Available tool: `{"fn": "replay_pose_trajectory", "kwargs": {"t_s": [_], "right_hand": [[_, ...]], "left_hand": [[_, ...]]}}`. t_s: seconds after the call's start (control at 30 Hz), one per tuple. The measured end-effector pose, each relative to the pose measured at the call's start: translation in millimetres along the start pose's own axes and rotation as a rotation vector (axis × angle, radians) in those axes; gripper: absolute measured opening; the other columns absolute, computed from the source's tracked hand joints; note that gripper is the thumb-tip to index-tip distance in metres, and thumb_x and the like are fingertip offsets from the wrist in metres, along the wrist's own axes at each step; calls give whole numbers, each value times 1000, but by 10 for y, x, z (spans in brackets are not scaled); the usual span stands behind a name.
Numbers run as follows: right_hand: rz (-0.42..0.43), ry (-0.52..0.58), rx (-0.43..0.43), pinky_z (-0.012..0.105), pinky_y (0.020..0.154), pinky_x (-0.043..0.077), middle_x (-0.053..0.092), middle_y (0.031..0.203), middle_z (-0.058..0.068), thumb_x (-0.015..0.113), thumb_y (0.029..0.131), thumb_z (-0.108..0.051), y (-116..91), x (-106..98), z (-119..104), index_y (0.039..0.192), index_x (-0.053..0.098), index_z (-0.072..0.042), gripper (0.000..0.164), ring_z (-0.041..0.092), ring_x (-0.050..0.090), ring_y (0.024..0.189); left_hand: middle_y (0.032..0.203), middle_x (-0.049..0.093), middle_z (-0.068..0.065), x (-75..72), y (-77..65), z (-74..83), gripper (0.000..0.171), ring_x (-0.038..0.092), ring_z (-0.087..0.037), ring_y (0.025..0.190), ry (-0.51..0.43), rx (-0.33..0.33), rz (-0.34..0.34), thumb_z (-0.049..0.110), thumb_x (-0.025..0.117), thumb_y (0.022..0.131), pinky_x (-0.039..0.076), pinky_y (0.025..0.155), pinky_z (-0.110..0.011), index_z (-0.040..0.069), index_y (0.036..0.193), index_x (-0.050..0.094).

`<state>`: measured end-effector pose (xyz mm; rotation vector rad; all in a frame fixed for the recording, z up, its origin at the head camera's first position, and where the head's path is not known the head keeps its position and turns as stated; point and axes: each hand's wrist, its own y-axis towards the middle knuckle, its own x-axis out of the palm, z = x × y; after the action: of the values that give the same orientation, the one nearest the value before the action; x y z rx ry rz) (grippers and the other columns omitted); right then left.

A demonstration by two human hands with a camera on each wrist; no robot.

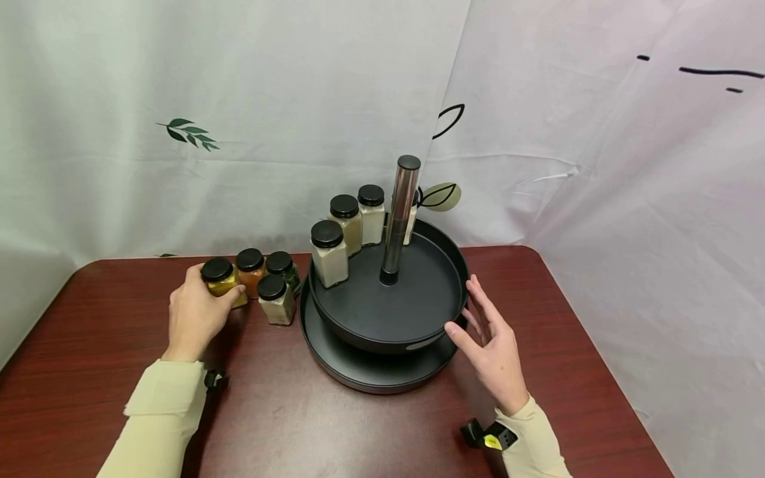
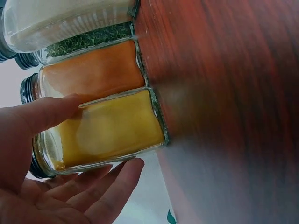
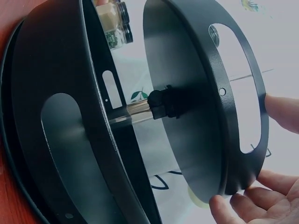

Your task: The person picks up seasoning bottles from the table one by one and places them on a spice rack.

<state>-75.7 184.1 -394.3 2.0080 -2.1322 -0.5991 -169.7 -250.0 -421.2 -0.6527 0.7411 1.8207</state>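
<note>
My left hand (image 1: pixel 200 315) grips a glass spice jar (image 2: pixel 112 130) of yellow powder with a black lid, thumb on one side and fingers on the other. The jar stands upright on the table, right beside a jar of orange powder (image 2: pixel 96 70). My right hand (image 1: pixel 495 352) touches the right side of the upper tray (image 1: pixel 418 305) of a black two-tier turntable rack, its thumb and fingertips spread along the outer rim. Several jars of pale powder, including one at the left edge (image 1: pixel 330 262), stand on that tray around a metal post (image 1: pixel 402 219).
A jar of green herbs (image 1: pixel 282 265) and a jar of beige powder (image 1: pixel 277 309) stand between my left hand and the rack. Below the upper tray is the wider lower tray (image 1: pixel 382 382). A white curtain (image 1: pixel 287 99) hangs behind the reddish-brown table (image 1: pixel 287 411).
</note>
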Motion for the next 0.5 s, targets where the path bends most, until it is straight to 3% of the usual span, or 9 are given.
{"fn": "replay_pose_trajectory", "kwargs": {"t_s": [0.27,0.5], "right_hand": [[-1,-4,-2,28,109,39,30,163,1,67,91,8,-7,5,1,156,36,-7,73,28,37,145],[3,-9,6,28,109,38,30,163,0,68,91,7,-6,10,-3,156,36,-7,74,23,35,146]], "left_hand": [[126,57,-38,-39,-35,-3,75,57,-56,111,4,-33,10,27,79,87,45,93,-65,-10,141,41],[120,61,-37,-94,-87,23,73,59,-56,105,7,7,68,27,80,85,46,87,-64,-10,138,46]]}}
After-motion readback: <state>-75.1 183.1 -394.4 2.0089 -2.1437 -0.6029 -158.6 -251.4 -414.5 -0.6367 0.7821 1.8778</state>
